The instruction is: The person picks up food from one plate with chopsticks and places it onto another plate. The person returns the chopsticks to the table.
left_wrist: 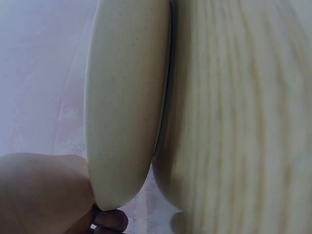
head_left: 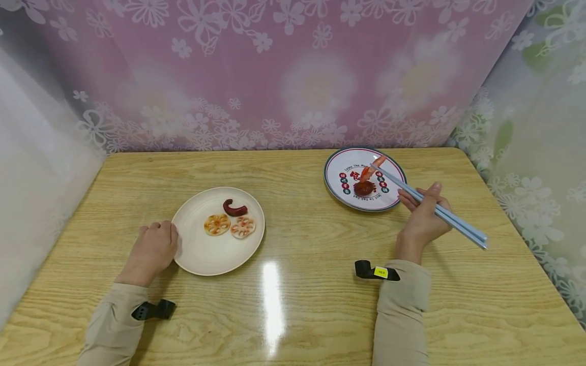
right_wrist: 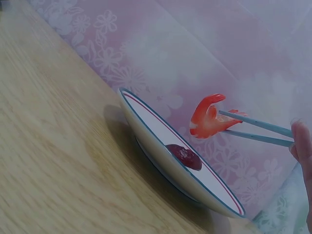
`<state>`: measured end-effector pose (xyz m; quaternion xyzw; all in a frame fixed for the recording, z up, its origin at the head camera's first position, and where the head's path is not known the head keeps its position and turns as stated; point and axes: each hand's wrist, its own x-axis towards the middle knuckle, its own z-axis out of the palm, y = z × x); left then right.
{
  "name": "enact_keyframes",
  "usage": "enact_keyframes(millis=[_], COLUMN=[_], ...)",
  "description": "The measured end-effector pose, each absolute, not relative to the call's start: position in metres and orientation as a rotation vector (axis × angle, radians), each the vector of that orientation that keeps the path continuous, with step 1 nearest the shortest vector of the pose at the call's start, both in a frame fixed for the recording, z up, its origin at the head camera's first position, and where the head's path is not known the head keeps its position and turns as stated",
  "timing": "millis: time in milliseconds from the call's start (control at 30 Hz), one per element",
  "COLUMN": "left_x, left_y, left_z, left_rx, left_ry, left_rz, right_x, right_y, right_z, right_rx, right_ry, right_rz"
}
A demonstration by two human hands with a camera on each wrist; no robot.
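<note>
In my right hand (head_left: 423,216) I hold a pair of light blue chopsticks (head_left: 450,219), and their tips pinch an orange-red shrimp (right_wrist: 207,119). The right wrist view shows that shrimp raised above a white plate with a dark blue rim (head_left: 331,178). A dark red-brown food piece (head_left: 364,188) lies on this plate. My left hand (head_left: 153,249) grips the left edge of a cream plate (head_left: 197,256), thumb and fingers at its rim in the left wrist view. On the cream plate rest two lotus root slices (head_left: 217,224) and a curled dark red tentacle-like piece (head_left: 235,208).
Both plates stand on a wood-grain table (head_left: 302,244), the patterned one farther back on the right. A pink floral curtain (head_left: 274,76) hangs along the back edge, with pale floral curtain (head_left: 545,152) at the right. Black cameras (head_left: 377,271) sit on both wrists.
</note>
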<state>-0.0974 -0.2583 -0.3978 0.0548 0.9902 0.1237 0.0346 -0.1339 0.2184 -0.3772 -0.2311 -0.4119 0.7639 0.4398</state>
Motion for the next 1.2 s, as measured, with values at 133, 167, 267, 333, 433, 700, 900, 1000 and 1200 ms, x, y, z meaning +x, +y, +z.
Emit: enact_keyframes(millis=[133,167,267,333,433,700,900,1000,1200], left_x=[-0.098,-0.098,-0.098,-0.098,-0.098,-0.098,-0.098,-0.098,-0.098], left_y=[-0.259,-0.259,-0.259,-0.259,-0.26,-0.259,-0.259,-0.259,-0.26], left_z=[-0.399,-0.399,-0.399,-0.399,-0.399,-0.399,-0.399,-0.4,-0.401], left_rx=[0.165,0.166,0.171,0.172,0.17,0.167,0.174,0.184,0.198], left_ry=[3.039,3.038,3.04,3.045,3.048,3.048,3.06,3.077,3.099], left_rz=[0.38,0.38,0.386,0.392,0.4,0.399,0.386,0.385,0.391], right_x=[-0.136,-0.136,-0.136,-0.136,-0.137,-0.136,-0.138,-0.139,-0.141], right_y=[0.212,0.211,0.208,0.206,0.204,0.199,0.193,0.19,0.184], right_z=[-0.375,-0.375,-0.374,-0.374,-0.373,-0.372,-0.371,-0.371,-0.37], right_rx=[-0.547,-0.539,-0.525,-0.519,-0.508,-0.497,-0.466,-0.437,-0.405], right_ry=[-1.033,-1.036,-1.05,-1.052,-1.082,-1.154,-1.176,-1.193,-1.2], right_rz=[1.906,1.904,1.896,1.899,1.883,1.864,1.872,1.867,1.899])
